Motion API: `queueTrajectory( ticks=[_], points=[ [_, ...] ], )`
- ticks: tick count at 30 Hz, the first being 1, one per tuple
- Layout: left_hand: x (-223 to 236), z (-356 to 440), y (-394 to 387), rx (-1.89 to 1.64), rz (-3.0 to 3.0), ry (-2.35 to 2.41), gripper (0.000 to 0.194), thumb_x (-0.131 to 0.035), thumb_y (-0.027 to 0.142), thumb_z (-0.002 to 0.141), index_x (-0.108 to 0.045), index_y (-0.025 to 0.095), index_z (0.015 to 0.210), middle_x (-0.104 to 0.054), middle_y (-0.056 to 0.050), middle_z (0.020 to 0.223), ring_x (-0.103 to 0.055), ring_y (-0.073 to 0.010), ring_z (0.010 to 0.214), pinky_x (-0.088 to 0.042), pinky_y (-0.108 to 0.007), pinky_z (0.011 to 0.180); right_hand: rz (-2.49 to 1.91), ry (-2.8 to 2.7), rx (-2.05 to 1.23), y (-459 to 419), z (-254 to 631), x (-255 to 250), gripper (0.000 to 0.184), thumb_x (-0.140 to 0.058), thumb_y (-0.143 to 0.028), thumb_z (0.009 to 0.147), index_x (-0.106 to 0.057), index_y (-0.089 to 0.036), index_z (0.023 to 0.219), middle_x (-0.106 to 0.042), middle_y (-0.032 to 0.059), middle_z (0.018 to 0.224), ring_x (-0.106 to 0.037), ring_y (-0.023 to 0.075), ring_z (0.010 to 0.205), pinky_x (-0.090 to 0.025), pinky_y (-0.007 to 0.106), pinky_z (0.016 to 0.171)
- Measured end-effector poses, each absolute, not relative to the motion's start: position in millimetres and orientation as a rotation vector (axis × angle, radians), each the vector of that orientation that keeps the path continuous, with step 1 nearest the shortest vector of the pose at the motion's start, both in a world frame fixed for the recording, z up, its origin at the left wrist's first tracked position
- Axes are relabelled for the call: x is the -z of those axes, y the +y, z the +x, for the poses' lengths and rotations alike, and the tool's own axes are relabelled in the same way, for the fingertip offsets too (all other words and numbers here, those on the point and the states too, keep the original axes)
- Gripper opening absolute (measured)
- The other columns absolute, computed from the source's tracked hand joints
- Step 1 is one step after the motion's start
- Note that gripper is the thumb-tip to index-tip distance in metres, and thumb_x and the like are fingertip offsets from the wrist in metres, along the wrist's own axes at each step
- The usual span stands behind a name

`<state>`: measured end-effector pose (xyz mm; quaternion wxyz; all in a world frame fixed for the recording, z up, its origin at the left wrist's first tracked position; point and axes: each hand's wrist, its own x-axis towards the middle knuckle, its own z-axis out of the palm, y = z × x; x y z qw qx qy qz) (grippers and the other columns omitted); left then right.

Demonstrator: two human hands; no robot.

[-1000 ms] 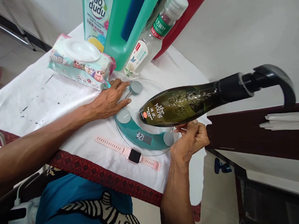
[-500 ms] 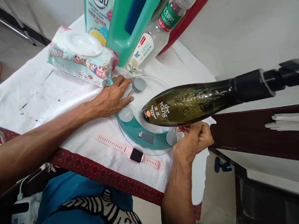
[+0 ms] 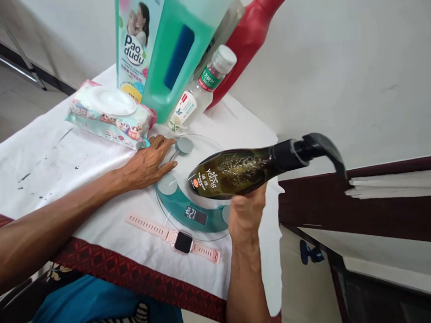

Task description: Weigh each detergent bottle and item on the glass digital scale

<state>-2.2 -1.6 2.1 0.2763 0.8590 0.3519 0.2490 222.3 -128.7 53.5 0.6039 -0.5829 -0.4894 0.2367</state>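
Observation:
My right hand (image 3: 245, 212) grips a dark olive pump bottle (image 3: 238, 170) from below and holds it almost on its side above the round glass scale (image 3: 197, 216), black pump head (image 3: 315, 148) pointing right. My left hand (image 3: 146, 163) lies flat with fingers stretched on the scale's left edge, next to two grey pads. The scale's small display shows digits. A pink smartwatch (image 3: 176, 237) lies on the white cloth just in front of the scale.
Behind the scale stand a teal detergent jug (image 3: 168, 47), a small clear bottle (image 3: 200, 92) and a red bottle (image 3: 247, 33); a pack of wet wipes (image 3: 106, 112) lies at the left. A dark wooden ledge (image 3: 367, 206) with white papers is at the right, past the table's edge.
The bottle has drawn closer to the scale and my right hand has turned, its back now toward me. The view has shifted upward. My left hand stays on the scale.

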Motion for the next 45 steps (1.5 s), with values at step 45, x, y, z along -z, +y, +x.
queueTrajectory(
  ticks=[45],
  points=[
    [-4, 4, -12, -0.673, 2.149, 1.034, 0.053, -0.052, 0.036, 0.106, -0.041, 0.023, 0.156, -0.056, -0.014, 0.144, -0.056, -0.0332, 0.131, -0.057, -0.055, 0.110, -1.381, -0.919, -0.155, 230, 337, -32, 0.035, -0.072, -0.043, 0.081, -0.049, -0.027, 0.102, -0.062, -0.0024, 0.099, -0.067, 0.0187, 0.098, -0.057, 0.041, 0.100]
  ],
)
